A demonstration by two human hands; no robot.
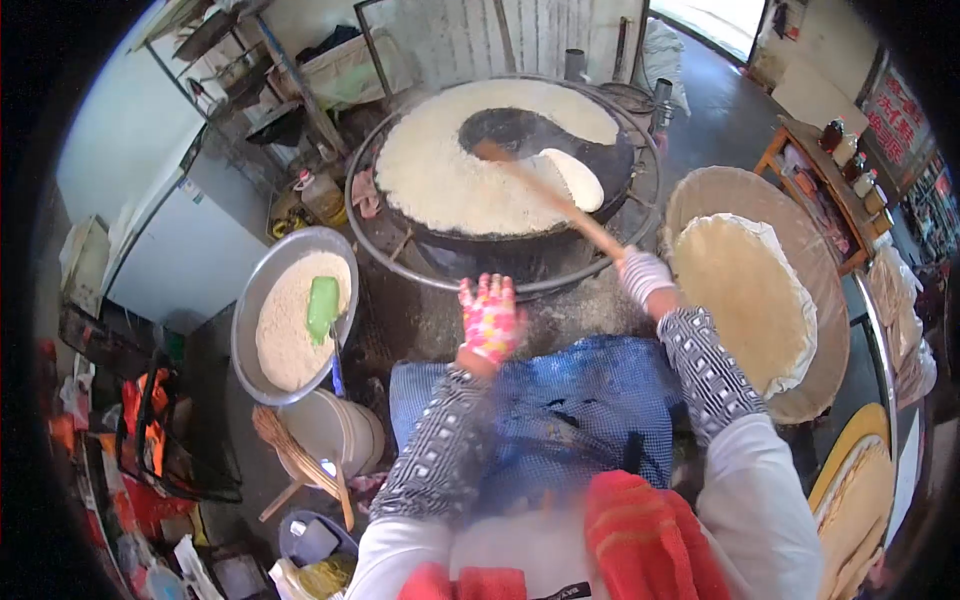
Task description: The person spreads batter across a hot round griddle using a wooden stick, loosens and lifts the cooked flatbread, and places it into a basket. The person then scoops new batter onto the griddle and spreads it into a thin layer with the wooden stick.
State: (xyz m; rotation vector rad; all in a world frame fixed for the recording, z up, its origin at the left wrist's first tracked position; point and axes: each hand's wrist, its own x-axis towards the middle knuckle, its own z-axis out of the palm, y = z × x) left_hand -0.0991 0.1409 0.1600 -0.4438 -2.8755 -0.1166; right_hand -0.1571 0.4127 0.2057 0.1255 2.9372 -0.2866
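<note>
My right hand [643,277], in a striped glove, grips the handle of a wooden batter spreader [562,204]. The spreader reaches over a large round griddle [610,160], its far end blurred near the middle. Pale batter [430,165] covers much of the griddle in a curved band, leaving a dark patch bare at the centre and right. A thicker white mound of batter [575,180] lies by the spreader. My left hand [489,318], in a pink patterned glove, has its fingers stretched out at the near side of the metal ring [400,268] around the griddle; whether it touches is unclear.
At left, a metal basin [243,340] holds batter and a green scoop [322,306], above a bucket [365,430] and a whisk broom [280,440]. On the right, a thin round pancake [740,300] lies on a cloth-covered round tray [830,345]. A wooden shelf [800,140] carries bottles.
</note>
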